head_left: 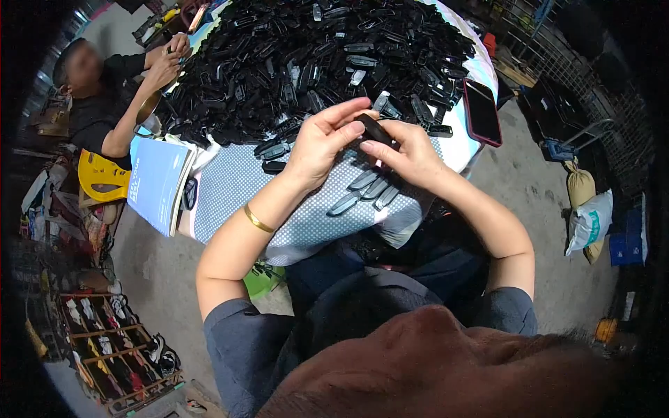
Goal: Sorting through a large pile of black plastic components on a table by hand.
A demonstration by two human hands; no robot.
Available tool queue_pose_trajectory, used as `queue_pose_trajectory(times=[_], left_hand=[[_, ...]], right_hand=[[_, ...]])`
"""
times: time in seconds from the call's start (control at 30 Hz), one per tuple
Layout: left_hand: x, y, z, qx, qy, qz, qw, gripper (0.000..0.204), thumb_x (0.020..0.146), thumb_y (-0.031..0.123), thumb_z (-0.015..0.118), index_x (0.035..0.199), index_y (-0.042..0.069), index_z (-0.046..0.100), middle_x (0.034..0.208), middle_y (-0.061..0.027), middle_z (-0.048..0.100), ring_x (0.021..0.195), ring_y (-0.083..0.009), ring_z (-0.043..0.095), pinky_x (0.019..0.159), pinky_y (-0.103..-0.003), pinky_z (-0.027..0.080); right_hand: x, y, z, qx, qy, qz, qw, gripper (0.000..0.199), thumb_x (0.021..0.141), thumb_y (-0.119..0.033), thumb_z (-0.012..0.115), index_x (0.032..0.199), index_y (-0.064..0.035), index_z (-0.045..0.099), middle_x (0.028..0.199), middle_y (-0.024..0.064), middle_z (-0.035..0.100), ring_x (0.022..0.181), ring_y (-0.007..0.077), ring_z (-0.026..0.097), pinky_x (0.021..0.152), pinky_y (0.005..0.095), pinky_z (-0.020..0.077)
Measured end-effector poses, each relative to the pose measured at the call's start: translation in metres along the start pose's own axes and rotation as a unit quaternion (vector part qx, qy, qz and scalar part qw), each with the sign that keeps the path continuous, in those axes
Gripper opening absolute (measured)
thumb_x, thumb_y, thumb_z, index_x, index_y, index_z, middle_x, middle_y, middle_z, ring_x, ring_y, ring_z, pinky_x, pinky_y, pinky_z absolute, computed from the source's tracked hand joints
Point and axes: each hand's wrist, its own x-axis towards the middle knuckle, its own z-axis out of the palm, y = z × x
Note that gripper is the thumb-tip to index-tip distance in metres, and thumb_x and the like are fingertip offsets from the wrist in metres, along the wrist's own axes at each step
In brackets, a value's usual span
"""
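Black plastic made up the one small casing (pixel 377 130) in work in the head view, raised just above the table's near side, between two bare hands. The right hand (pixel 410 152) was closed on it, thumb in front and fingers along its far side. The left hand (pixel 322 143) had its thumb tip against the casing's upper end and its fingers loosely extended; whether they also gripped it, I could not tell. One gold-coloured bangle (pixel 258 217) circled the left wrist.

Below the hands, four grey-and-black casings (pixel 374 188) lay close together on one dotted cloth (pixel 230 188). Beyond spread one broad pile (pixel 313 70) of black parts, too many and too tangled to count.

One phone (pixel 481 113) with a dark screen and reddish edge lay at the table's right. At its left were one blue-covered book (pixel 159 182) and, beside it, one pair of dark-framed glasses (pixel 189 193). Past the book stood one yellow plastic seat (pixel 104 178), and one co-worker (pixel 87 104) sat by the pile, two hands near its edge. Two sacks, one tan (pixel 580 184) and one white (pixel 590 221), stood on the floor at right.
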Motion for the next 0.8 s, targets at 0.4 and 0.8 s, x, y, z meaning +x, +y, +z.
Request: queue_pose_trajectory(times=[0.4,0.8], left_hand=[[-0.001,0.004,-0.007,0.19,-0.026,0.004,0.981,0.024,0.085,0.003,0.055,0.107,-0.002,0.06,0.1,-0.0092,0.063,0.091,-0.0143,0.058,0.082,-0.026,0.046],[-0.011,-0.008,0.007,0.53,-0.214,0.178,0.801,0.034,0.075,0.02,0.067,0.102,0.0,0.061,0.09,-0.0126,0.064,0.083,-0.0277,0.057,0.076,-0.035,0.045]], right_hand=[[-0.002,-0.004,-0.001,-0.15,0.039,-0.076,0.985,0.023,0.078,-0.019,0.067,0.083,0.0022,0.061,0.071,0.0115,0.06,0.061,0.0184,0.058,0.055,0.0284,0.0451],[-0.103,-0.092,-0.113,0.099,0.281,-0.231,0.926,0.041,0.077,-0.034,0.064,0.101,-0.0019,0.059,0.106,0.0098,0.056,0.094,0.0253,0.053,0.078,0.0352,0.0436]])
